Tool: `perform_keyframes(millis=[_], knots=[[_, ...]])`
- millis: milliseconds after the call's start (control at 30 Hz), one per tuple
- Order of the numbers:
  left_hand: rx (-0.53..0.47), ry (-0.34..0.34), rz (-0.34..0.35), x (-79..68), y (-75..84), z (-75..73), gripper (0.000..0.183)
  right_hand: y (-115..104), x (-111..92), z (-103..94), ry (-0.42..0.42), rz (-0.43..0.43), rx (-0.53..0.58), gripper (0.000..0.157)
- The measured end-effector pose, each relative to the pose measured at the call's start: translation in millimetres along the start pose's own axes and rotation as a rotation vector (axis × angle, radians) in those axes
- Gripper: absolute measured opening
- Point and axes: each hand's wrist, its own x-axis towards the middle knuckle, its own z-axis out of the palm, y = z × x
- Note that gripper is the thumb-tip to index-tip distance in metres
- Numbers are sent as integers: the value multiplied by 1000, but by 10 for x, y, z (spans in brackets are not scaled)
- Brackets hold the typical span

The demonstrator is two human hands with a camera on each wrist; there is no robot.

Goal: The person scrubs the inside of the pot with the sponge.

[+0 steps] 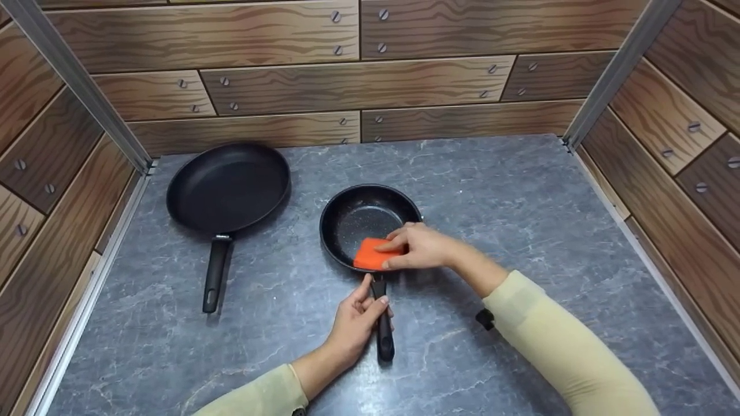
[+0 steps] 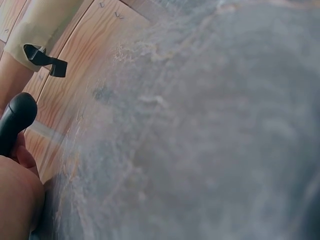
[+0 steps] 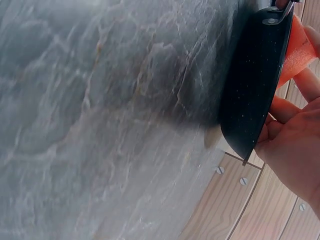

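A small black frying pan (image 1: 358, 222) with a speckled inside stands near the middle of the table. My left hand (image 1: 354, 323) grips its black handle (image 1: 384, 341) close to the pan's rim. Inside the pan, my right hand (image 1: 421, 247) holds an orange sponge (image 1: 369, 254) against the near side of the bowl. In the right wrist view the pan's outer wall (image 3: 252, 75) hides part of the sponge (image 3: 297, 55), and the fingers of the right hand (image 3: 295, 142) reach over the rim. The left wrist view catches only the handle's end (image 2: 20, 117) and part of the left hand (image 2: 20, 195).
A larger black frying pan (image 1: 231, 185) sits at the back left, its handle (image 1: 215, 277) pointing toward me. The grey marbled tabletop (image 1: 520, 196) is bounded by wood-patterned walls (image 1: 358, 86) at the back and both sides, with metal rails (image 1: 87, 294) along the edges.
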Motion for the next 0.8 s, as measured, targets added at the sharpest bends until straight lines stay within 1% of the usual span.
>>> perform_keyframes(millis=[267,400,533,800], knots=[[-2,-5,8,-22,0,0,79,-8,72,64,14,-87,31,51],[12,-3,7,-19,-2,1,78,-20,125,98,19,-113,41,51],[28,3,12,-12,-2,2,78,-48,184,129,10,-115,57,53],[33,9,16,0,-2,-4,77,-146,296,163,-1,-84,60,55]])
